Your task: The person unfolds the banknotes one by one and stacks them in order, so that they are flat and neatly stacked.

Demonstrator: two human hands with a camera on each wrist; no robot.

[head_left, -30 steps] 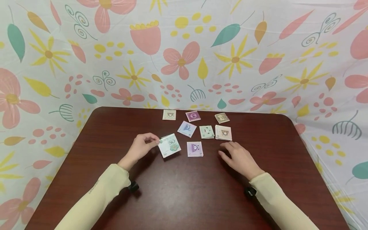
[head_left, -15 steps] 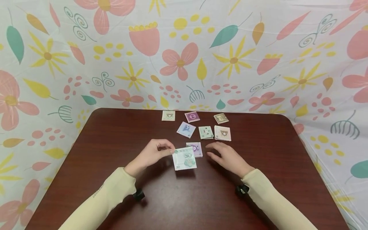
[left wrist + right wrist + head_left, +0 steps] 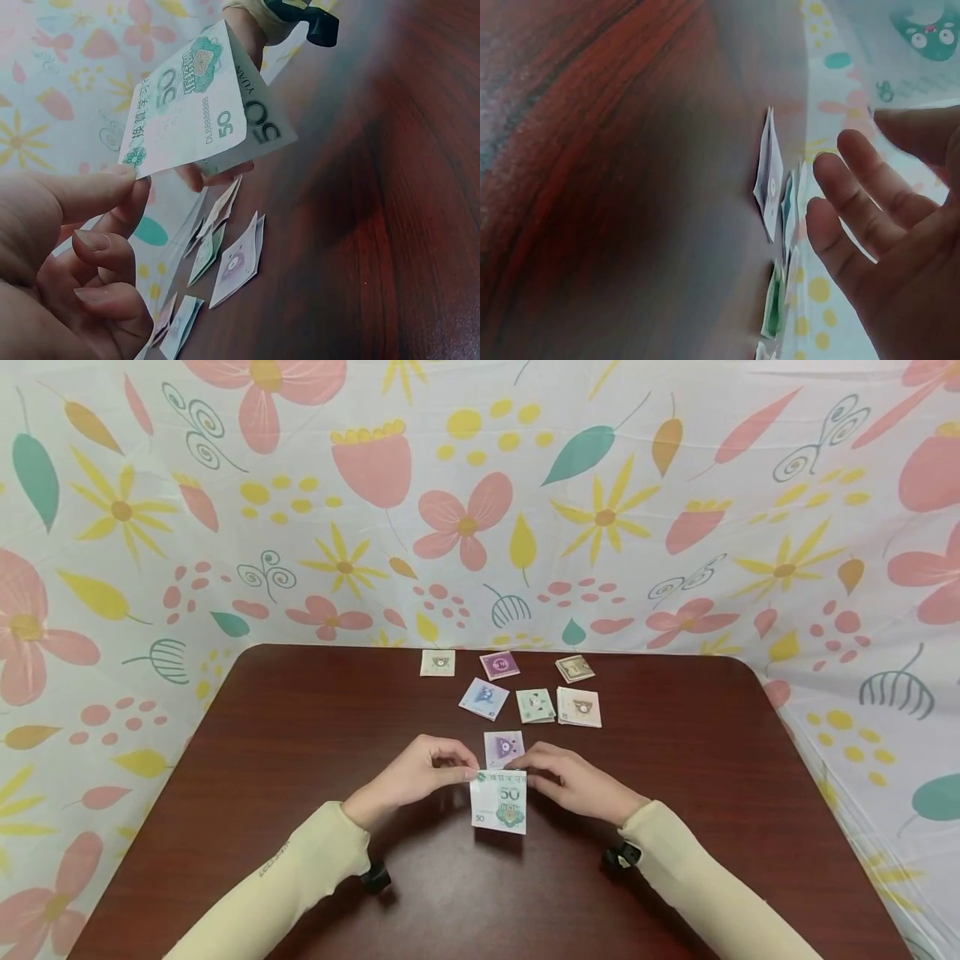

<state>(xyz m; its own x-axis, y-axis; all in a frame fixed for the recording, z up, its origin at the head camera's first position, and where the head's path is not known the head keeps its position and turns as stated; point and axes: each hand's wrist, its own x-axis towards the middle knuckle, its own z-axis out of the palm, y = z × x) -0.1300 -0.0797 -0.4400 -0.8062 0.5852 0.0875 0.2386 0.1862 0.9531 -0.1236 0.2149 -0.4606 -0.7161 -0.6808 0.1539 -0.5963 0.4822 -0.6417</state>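
Observation:
A folded green-and-white 50 yuan play banknote [image 3: 498,806] is held above the table, tilted, its fold showing in the left wrist view. My left hand [image 3: 417,777] pinches one corner of this banknote [image 3: 180,112] between thumb and forefinger. My right hand [image 3: 573,781] is at its opposite corner with fingers loosely bent; in the right wrist view the fingers [image 3: 855,195] are spread below the banknote [image 3: 926,52]. Whether they touch the paper cannot be told. Just behind lies a purple folded note [image 3: 503,747], partly covered by the held banknote.
Farther back on the dark wooden table [image 3: 300,710] lie a blue note [image 3: 484,698], a green note [image 3: 535,705], a pale brown stack [image 3: 579,707], a cream note [image 3: 438,662], a magenta note [image 3: 499,665] and a brown note [image 3: 575,668]. A flower-patterned cloth [image 3: 465,577] hangs behind.
My left hand has carried the 50 banknote rightward and toward me, to the middle front of the purple note. My right hand has moved left to meet the banknote's edge.

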